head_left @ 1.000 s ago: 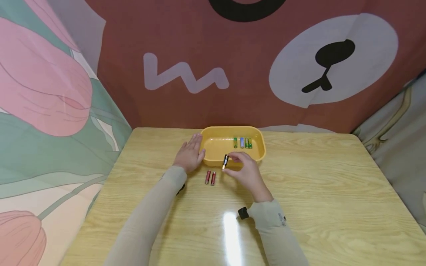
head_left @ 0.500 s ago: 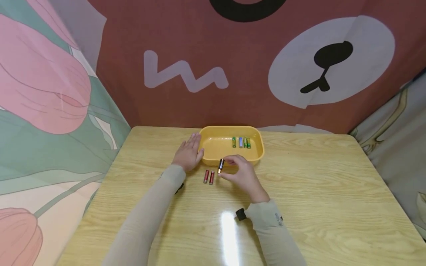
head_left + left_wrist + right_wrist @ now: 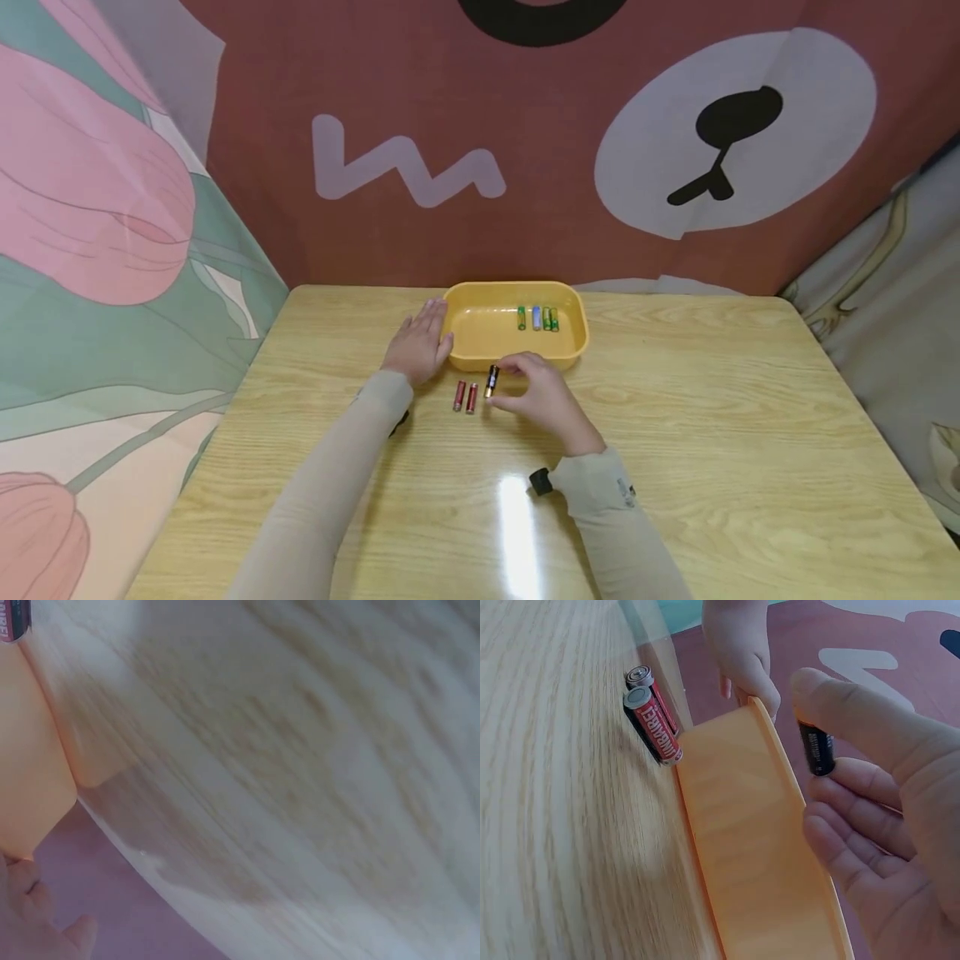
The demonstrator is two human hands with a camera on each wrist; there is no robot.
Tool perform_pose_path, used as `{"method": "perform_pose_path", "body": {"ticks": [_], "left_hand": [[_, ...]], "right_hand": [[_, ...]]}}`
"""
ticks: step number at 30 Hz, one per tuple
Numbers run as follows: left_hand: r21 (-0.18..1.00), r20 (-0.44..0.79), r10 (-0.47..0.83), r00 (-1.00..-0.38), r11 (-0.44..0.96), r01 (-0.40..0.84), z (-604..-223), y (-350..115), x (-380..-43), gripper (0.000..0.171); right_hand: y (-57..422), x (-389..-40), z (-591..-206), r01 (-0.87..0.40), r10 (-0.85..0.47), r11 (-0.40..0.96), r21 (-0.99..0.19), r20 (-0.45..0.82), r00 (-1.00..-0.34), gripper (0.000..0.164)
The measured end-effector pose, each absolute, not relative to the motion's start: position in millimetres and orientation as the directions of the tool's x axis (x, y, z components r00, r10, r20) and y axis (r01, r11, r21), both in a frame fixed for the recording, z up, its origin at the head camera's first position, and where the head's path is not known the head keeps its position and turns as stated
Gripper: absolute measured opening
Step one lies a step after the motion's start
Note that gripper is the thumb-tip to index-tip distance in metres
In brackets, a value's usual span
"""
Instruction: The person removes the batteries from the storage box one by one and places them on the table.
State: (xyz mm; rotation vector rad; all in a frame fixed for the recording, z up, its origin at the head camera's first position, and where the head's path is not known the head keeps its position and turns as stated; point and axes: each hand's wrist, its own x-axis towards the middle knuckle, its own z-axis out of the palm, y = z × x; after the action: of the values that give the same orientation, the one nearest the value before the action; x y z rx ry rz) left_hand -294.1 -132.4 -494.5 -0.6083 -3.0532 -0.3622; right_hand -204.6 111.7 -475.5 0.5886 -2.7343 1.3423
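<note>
My right hand [image 3: 546,402] pinches a black and copper battery [image 3: 491,381] by its ends between thumb and fingers, just in front of the yellow tray [image 3: 472,364]. In the right wrist view this battery [image 3: 817,750] is held clear of the wood, beside the tray's rim. Two red batteries [image 3: 465,397] lie side by side on the table, left of the held one. My left hand [image 3: 417,343] rests with straight fingers against the tray's left end. Inside the tray, toward its right, are several green batteries [image 3: 551,319] and a blue one [image 3: 536,318].
The wood-patterned table [image 3: 712,433] extends to both sides and toward me. A printed cloth [image 3: 540,208] with a brown bear hangs directly behind the tray. Flowered cloth [image 3: 127,275] hangs at the left and another cloth [image 3: 892,283] at the right.
My right hand has brought the black and copper battery from the tray's front rim toward me and slightly left, closer to the red batteries. My left hand has stayed at the tray.
</note>
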Motion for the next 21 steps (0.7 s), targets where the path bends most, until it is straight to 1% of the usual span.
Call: {"method": "perform_pose_path", "body": {"ticks": [5, 10, 13, 21], "left_hand": [[0.214, 0.049, 0.372, -0.927, 0.902, 0.374, -494, -133, -295, 0.065], [0.223, 0.048, 0.375, -0.926, 0.899, 0.376, -492, -131, -297, 0.065], [0.223, 0.057, 0.375, -0.925, 0.898, 0.378, -492, -130, -299, 0.065], [0.221, 0.048, 0.380, -0.924, 0.898, 0.381, -493, -132, -292, 0.066]], "right_hand": [[109, -204, -477, -0.321, -0.336, 0.573, -0.754, 0.141, -0.931, 0.052], [109, -207, -481, -0.321, -0.349, 0.558, -0.765, 0.135, -0.928, 0.051], [109, -209, -486, -0.315, -0.351, 0.548, -0.775, 0.128, -0.928, 0.050], [106, -209, -504, -0.256, -0.375, 0.523, -0.813, 0.050, -0.926, 0.047]]}}
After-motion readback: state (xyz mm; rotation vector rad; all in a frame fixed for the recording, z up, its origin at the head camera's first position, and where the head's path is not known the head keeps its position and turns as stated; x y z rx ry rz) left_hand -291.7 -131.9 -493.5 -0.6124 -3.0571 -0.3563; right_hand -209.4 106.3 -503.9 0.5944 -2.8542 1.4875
